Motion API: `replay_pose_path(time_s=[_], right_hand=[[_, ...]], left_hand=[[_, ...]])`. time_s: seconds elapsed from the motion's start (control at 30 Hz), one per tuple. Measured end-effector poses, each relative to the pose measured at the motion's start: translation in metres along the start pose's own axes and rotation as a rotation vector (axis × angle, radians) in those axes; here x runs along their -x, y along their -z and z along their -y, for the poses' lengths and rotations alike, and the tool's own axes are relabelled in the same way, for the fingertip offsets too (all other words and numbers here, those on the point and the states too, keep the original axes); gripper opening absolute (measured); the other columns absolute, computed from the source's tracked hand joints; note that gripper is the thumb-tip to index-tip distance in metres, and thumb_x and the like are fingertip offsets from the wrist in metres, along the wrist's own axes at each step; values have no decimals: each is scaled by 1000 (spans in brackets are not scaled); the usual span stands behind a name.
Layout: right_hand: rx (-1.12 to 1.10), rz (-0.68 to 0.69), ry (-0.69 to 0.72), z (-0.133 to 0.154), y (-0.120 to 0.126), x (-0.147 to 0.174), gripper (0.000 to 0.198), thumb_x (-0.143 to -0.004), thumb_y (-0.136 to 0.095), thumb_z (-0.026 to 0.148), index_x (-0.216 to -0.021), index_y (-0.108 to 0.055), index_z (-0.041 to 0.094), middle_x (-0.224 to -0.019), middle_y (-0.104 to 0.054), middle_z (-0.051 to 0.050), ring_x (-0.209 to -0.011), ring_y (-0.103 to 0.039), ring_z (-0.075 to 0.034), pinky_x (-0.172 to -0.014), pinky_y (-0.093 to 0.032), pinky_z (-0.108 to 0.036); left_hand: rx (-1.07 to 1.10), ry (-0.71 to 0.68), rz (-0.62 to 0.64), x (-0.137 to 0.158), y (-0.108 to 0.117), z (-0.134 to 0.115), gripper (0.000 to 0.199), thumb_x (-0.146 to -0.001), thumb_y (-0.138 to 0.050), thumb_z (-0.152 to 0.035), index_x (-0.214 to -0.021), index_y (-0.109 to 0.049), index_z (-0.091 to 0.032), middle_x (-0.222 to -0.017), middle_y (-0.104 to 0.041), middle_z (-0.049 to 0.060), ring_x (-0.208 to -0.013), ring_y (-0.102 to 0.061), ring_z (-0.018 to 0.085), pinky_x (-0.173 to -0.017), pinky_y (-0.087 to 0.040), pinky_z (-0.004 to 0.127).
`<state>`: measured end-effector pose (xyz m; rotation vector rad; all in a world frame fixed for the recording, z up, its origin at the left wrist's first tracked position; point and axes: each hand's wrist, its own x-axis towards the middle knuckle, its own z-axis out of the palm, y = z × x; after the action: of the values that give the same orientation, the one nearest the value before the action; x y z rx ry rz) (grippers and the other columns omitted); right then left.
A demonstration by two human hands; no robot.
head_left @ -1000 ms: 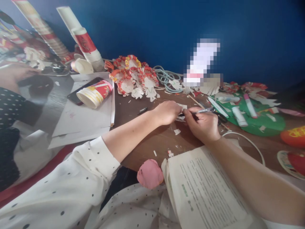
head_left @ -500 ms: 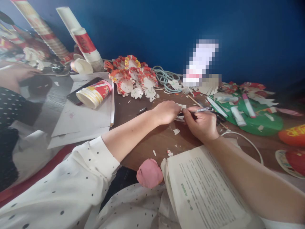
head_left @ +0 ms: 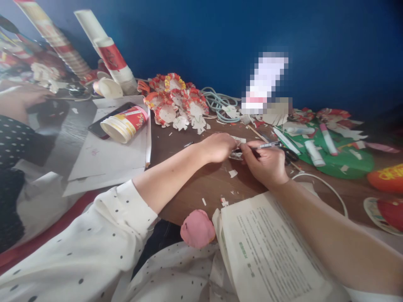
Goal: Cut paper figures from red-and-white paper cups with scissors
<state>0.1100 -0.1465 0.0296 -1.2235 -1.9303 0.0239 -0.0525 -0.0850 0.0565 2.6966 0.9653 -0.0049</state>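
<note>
In the head view, my right hand (head_left: pixel 267 162) is closed round a pen (head_left: pixel 268 145), its tip hidden by my fingers. My left hand (head_left: pixel 221 147), curled with its fingertips at the white paper piece (head_left: pixel 240 140), seems to grip its left side; those fingers are partly out of sight. Both hands are close together over the brown table (head_left: pixel 189 184). A loose paper scrap (head_left: pixel 233 173) lies just below them. Beside my left forearm is a small black pen cap-like piece (head_left: pixel 188 144).
A leaning stack of paper cups (head_left: pixel 115 63), nested cups (head_left: pixel 124 126) on white sheets, and red-rimmed paper cutouts (head_left: pixel 174 98) stand leftward. A green round mat (head_left: pixel 346 161) bears markers and glue. A booklet (head_left: pixel 264 247) and a pink round object (head_left: pixel 197 228) are nearest me. A co-worker's arm (head_left: pixel 19 100) is at left.
My left hand has shifted very slightly left, and a little more of the white paper shows between my hands. The right hand keeps the pen in nearly the same spot.
</note>
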Motion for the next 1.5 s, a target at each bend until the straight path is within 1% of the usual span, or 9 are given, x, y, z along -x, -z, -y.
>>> replay_pose_path(time_s=[0.13, 0.3, 0.53, 0.63, 0.83, 1.0, 1.13, 1.3, 1.5], right_hand=[[-34, -4, -2, -1, -1, 0, 39, -92, -53, 27, -53, -60, 23, -65, -71, -1, -66, -69, -17, -65, -53, -28], [-56, 6, -5, -1, -2, 0, 39, -92, -53, 28, -54, -60, 23, -67, -72, -1, -69, -70, -18, -68, -55, -29], [-76, -17, 5, -3, -5, 3, 31, -90, -56, 26, -61, -65, 22, -67, -73, -1, -69, -71, -18, -69, -55, -28], [-77, -21, 1, -5, -6, 4, 27, -90, -57, 27, -65, -68, 22, -66, -72, -1, -67, -71, -18, -69, -55, -29], [-85, -19, 5, -7, -7, 6, 18, -90, -58, 27, -82, -73, 21, -68, -73, -1, -66, -70, -18, -68, -55, -29], [-54, -26, 10, -7, -7, 7, 17, -89, -59, 27, -83, -74, 22, -72, -74, -1, -66, -71, -18, -66, -56, -29], [-33, -27, 17, -6, -6, 7, 18, -89, -59, 27, -83, -75, 21, -74, -75, -3, -68, -71, -19, -67, -57, -30], [-48, -35, 31, -6, -7, 6, 15, -88, -61, 26, -85, -75, 20, -78, -76, -3, -69, -72, -19, -68, -58, -31], [-57, -6, -6, -8, -8, 8, 14, -88, -62, 27, -87, -74, 21, -78, -76, -3, -72, -72, -20, -71, -58, -32]], left_hand=[[-4, 19, 23, 0, 1, -1, 37, -80, -48, -8, -109, -69, -18, -107, -71, 10, -102, -63, 20, -87, -43, 26], [16, 22, 29, -1, 1, 1, 38, -78, -52, -9, -110, -69, -20, -105, -72, 8, -98, -64, 18, -87, -43, 24], [19, 6, 44, -2, 1, 5, 37, -80, -53, -12, -113, -67, -21, -108, -71, 8, -97, -65, 18, -88, -43, 24], [35, 15, 51, -2, 2, 5, 37, -82, -51, -13, -115, -66, -22, -109, -71, 8, -97, -65, 18, -87, -43, 24], [60, 5, 54, -1, 3, 5, 36, -83, -50, -13, -114, -67, -22, -110, -71, 8, -97, -64, 18, -87, -43, 24], [68, 3, 66, 0, 5, 5, 45, -80, -51, -10, -122, -63, -21, -115, -69, 9, -102, -63, 18, -88, -42, 24], [102, -23, 48, 1, 4, 6, 49, -79, -51, -9, -125, -61, -21, -115, -69, 8, -106, -62, 18, -90, -42, 25], [150, -50, 39, 1, 2, 8, 46, -80, -48, -9, -122, -63, -20, -112, -70, 7, -107, -61, 18, -94, -41, 26], [182, -58, 40, 0, 1, 10, 43, -80, -51, -12, -120, -64, -20, -111, -71, 7, -107, -61, 18, -96, -40, 27]])
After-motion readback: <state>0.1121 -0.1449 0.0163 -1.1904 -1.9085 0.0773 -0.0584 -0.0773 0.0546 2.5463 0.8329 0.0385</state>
